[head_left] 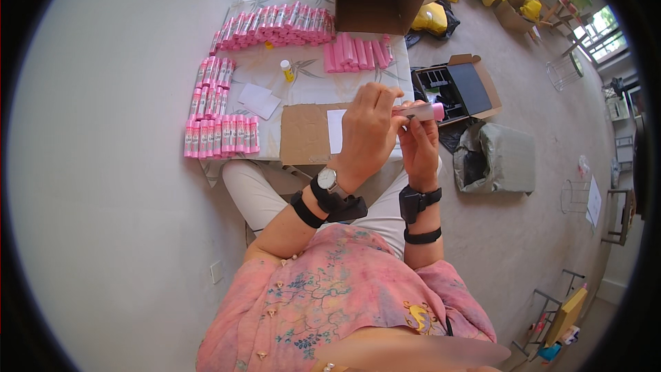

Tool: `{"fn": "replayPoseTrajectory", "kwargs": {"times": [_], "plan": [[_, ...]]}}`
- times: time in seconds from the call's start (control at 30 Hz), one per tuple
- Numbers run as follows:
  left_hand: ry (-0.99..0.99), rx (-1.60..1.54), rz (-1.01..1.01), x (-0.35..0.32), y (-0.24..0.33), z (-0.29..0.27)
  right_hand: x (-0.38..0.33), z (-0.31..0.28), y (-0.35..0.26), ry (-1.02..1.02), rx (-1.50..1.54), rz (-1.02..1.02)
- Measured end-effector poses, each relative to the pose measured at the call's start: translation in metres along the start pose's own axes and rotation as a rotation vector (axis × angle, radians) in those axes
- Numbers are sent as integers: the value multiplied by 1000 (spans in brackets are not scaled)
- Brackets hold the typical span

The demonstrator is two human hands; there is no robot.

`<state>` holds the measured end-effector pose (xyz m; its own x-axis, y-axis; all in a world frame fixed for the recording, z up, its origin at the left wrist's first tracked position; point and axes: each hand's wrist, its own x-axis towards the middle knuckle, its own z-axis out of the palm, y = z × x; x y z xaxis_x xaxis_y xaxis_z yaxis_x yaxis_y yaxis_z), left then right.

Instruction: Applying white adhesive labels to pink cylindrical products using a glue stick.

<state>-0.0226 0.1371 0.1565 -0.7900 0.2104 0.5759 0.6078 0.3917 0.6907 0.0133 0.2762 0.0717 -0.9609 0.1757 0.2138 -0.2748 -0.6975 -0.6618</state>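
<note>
Room lies between left hand (pixel 367 129) and tube rows (pixel 210 101) (a yellow stick (pixel 287 73) bounds its far side).

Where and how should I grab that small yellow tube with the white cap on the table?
Probably from the near side, pinching opposite sides of the white-capped yellow tube below its cap. It is slim, looks cylindrical and seems to stand upright, apart from its neighbours, while the pile of pink tubes lies beyond it.
</note>
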Motion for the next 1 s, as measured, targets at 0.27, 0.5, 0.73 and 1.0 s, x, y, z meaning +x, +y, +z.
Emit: {"fn": "replayPoseTrajectory", "kwargs": {"times": [0.27,0.5,0.73,1.0], "plan": [[-53,-8,166,-2,-8,1,-2,-4,1,-10,10,-8],[-39,-69,169,-8,-12,5,-5,-8,4,-4,9,-12],[-20,-68,186,-13,-13,5,-6,-2,0,-9,11,7],[0,-33,277,-17,-15,6,-8,10,-5,-34,2,0]]}}
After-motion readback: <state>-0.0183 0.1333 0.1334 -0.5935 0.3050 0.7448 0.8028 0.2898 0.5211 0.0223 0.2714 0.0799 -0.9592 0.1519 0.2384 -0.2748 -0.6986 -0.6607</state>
